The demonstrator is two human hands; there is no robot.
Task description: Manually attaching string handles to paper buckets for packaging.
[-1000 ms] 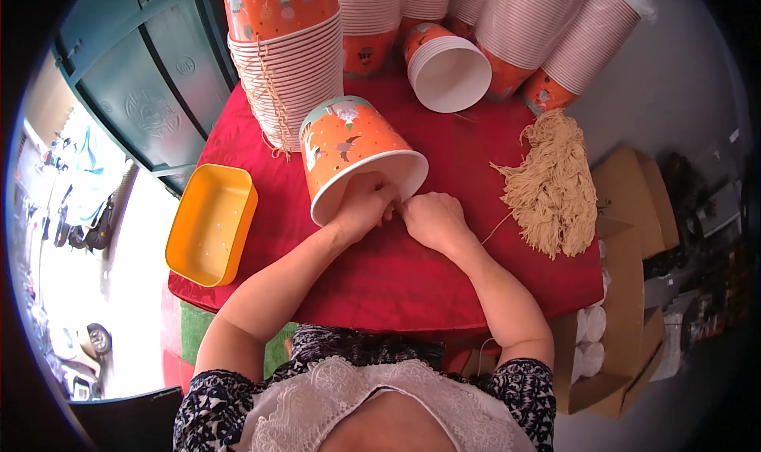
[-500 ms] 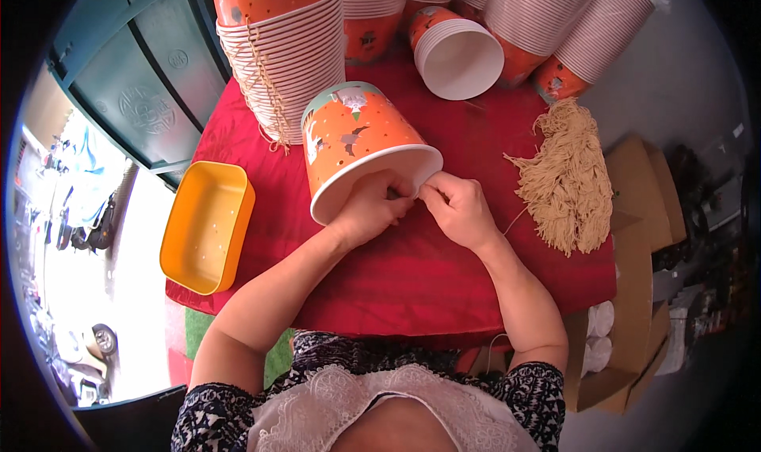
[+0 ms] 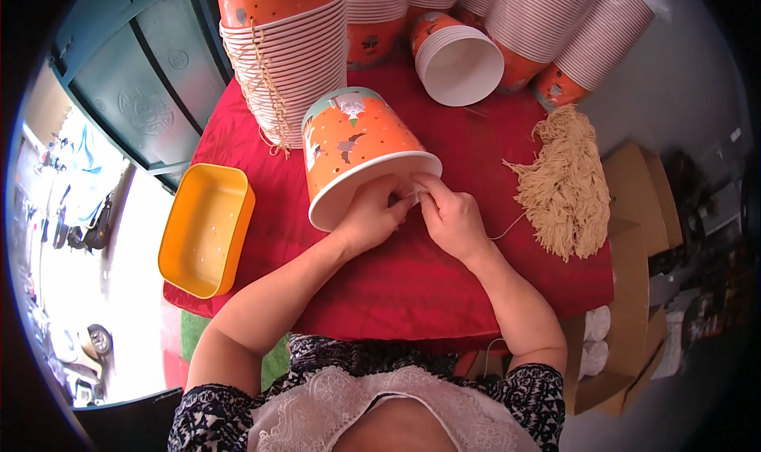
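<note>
An orange paper bucket (image 3: 361, 143) with a white rim and printed pictures lies tilted on the table, its mouth facing me. My left hand (image 3: 372, 218) reaches into the mouth, its fingers closed in a pinch near the rim's right side. Against that rim, my right hand (image 3: 456, 218) is closed too, thumb and fingertips pinching a thin pale cord. A short light bit of it shows between the two hands; both seem to hold it. The cord trails past my right wrist toward a bundle of tan cords (image 3: 564, 186). The left fingertips are partly hidden.
Left of the bucket stands a tall stack of orange buckets (image 3: 289, 67) with cord loops down its side. A yellow plastic bin (image 3: 202, 234) sits at the table's left edge. More stacks (image 3: 539, 24) and a short lying stack (image 3: 460, 63) are behind. Cardboard boxes (image 3: 630, 293) stand right of the red-covered table (image 3: 396, 293).
My right fingers have shifted slightly left and bent inward over the rim, closer to my left fingertips. The bucket has barely moved.
</note>
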